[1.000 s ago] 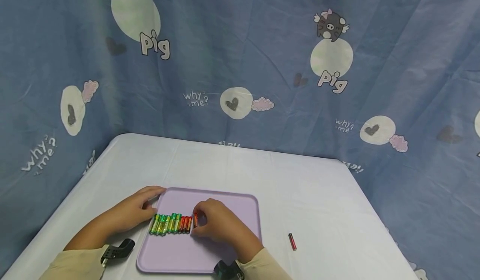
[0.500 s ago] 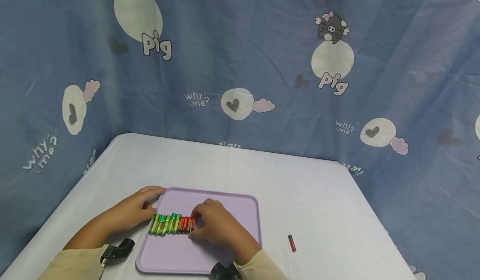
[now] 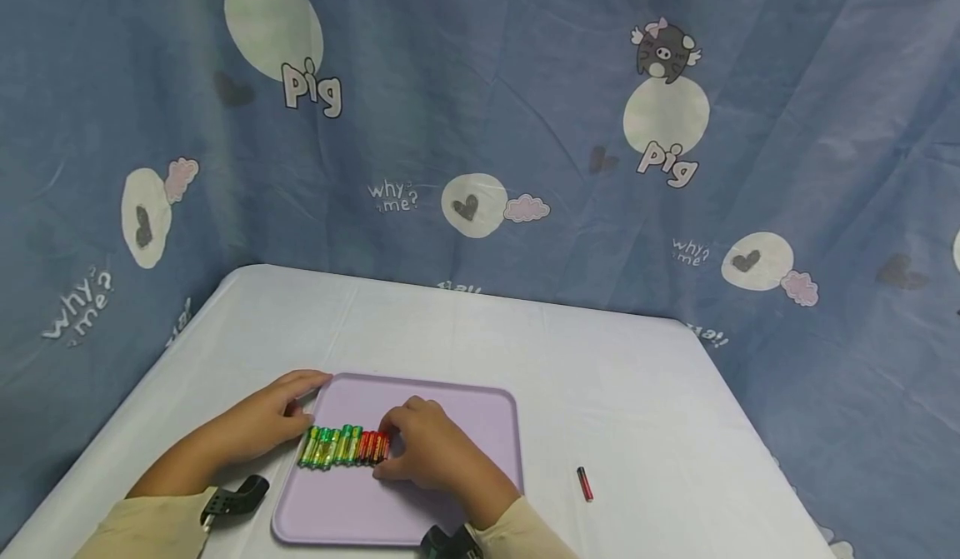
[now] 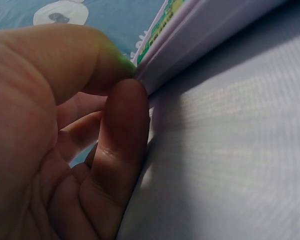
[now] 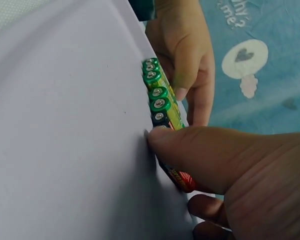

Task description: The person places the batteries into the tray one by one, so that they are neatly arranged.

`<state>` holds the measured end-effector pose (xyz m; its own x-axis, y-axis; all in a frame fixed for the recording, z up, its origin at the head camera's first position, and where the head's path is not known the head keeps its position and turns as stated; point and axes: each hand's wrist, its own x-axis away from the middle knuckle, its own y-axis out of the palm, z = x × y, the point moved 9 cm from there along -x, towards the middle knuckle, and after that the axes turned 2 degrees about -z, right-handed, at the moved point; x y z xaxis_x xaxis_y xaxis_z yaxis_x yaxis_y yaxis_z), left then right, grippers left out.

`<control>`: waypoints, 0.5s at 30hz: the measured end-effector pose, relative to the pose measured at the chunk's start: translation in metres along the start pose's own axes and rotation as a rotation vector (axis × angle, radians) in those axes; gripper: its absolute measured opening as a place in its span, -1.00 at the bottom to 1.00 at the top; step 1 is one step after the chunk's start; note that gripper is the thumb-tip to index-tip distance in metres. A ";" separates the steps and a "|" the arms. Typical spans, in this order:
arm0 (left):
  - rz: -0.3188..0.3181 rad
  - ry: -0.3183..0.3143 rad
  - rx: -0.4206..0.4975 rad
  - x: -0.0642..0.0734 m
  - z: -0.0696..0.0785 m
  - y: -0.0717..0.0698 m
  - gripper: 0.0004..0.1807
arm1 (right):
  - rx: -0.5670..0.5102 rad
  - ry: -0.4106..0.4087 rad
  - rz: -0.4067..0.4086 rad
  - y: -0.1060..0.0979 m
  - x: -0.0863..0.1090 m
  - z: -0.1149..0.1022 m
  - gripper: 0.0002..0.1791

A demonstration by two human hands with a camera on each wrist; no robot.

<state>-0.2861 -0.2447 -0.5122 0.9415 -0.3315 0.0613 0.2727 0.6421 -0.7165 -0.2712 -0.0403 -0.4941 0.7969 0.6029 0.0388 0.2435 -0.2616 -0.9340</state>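
A row of green-yellow batteries (image 3: pixel 330 446) and red-black batteries (image 3: pixel 369 447) lies side by side on a lilac tray (image 3: pixel 450 526). At the row's right end my right hand (image 3: pixel 431 446) pinches the last red battery, thumb at the near end and a finger at the far end. In the right wrist view the thumb partly covers the red battery (image 5: pixel 182 179) at the end of the row. My left hand (image 3: pixel 262 417) rests along the tray's left edge. The left wrist view has its thumb (image 4: pixel 85 62) touching the rim, by the green batteries.
One loose red-black battery (image 3: pixel 585 484) lies on the white tablecloth (image 3: pixel 637 426), right of the tray. A blue printed curtain (image 3: pixel 480 109) hangs behind and along the left of the table. Black wrist devices (image 3: pixel 236 499) sit on both sleeves.
My right hand has shifted slightly left, bringing the red battery from a small gap up against the row. The left hand stays at the tray edge.
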 end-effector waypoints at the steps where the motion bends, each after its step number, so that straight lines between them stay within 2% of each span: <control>1: 0.001 0.002 0.000 0.000 0.000 0.000 -0.30 | -0.004 0.001 -0.003 0.000 0.000 0.000 -0.51; 8: -0.006 -0.004 0.013 0.001 0.000 -0.001 -0.29 | -0.048 0.000 -0.009 0.001 0.002 0.006 -0.44; 15: -0.014 -0.021 0.036 0.000 -0.003 0.002 -0.27 | -0.076 -0.053 -0.035 0.000 0.008 0.010 -0.31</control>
<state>-0.2859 -0.2454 -0.5153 0.9413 -0.3263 0.0863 0.2927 0.6617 -0.6903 -0.2700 -0.0276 -0.4978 0.7572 0.6512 0.0502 0.3133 -0.2947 -0.9028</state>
